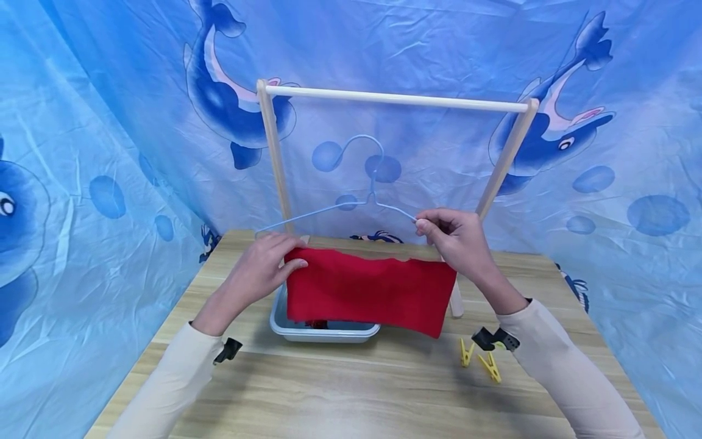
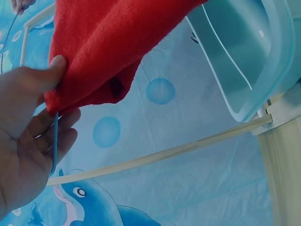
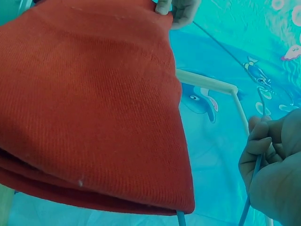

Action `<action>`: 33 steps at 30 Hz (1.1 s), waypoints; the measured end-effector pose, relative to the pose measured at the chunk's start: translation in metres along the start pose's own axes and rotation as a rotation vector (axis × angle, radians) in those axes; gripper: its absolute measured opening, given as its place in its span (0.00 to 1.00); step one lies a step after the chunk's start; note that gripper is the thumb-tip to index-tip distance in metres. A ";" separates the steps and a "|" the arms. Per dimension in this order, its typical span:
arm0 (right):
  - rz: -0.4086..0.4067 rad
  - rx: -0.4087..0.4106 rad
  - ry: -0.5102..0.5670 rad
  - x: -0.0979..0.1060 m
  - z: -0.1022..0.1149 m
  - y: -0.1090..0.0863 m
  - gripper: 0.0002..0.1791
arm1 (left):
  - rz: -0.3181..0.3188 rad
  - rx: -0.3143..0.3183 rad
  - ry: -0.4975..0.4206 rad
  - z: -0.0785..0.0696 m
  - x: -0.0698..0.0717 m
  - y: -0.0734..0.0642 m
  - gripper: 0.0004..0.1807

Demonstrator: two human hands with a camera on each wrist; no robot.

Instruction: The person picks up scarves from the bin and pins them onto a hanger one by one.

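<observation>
A red knit cloth (image 1: 367, 289) hangs folded over the lower bar of a thin blue hanger (image 1: 371, 196). My left hand (image 1: 263, 262) pinches the cloth's left end, thumb in front. In the left wrist view, the hanger's blue wire (image 2: 55, 136) runs past the fingers of that hand. My right hand (image 1: 457, 238) pinches the hanger's right sloping arm between thumb and fingers, above the cloth's right end. In the right wrist view, a bar end (image 3: 181, 218) sticks out below the cloth. The hanger's hook points up and touches nothing.
Behind the hanger stands a wooden rack with a white top rail (image 1: 395, 97). A pale blue basin (image 1: 329, 335) sits under the cloth, with something dark red (image 1: 316, 324) inside. Two yellow clothespins (image 1: 465, 353) lie at the right on the wooden table (image 1: 329, 390).
</observation>
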State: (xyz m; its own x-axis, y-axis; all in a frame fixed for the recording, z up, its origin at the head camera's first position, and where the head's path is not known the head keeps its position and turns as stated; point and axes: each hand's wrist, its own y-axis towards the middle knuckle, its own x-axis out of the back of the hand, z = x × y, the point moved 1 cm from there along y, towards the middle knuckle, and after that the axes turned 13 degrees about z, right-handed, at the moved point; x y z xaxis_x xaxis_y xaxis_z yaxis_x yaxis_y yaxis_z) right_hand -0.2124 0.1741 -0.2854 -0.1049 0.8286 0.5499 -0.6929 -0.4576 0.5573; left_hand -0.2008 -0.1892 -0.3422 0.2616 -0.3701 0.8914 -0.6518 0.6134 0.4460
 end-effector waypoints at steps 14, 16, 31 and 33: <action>0.031 -0.003 -0.017 -0.002 -0.003 0.000 0.05 | -0.001 0.054 -0.137 -0.013 0.009 -0.001 0.20; 0.034 -0.008 -0.022 -0.002 -0.004 -0.001 0.05 | -0.024 0.038 -0.175 -0.018 0.014 -0.001 0.20; 0.041 -0.003 -0.024 -0.005 -0.003 -0.002 0.05 | -0.259 -0.025 -0.246 -0.020 0.045 0.016 0.21; 0.043 -0.002 -0.025 -0.005 -0.003 -0.002 0.05 | -0.242 0.012 -0.260 -0.017 0.046 0.017 0.20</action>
State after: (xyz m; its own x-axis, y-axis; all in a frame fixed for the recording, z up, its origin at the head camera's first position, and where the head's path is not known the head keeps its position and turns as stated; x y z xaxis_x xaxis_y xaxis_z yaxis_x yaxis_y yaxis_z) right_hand -0.2126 0.1718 -0.2907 -0.1168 0.7998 0.5888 -0.6894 -0.4920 0.5316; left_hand -0.1876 -0.1839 -0.2920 0.2202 -0.6698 0.7091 -0.6021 0.4786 0.6391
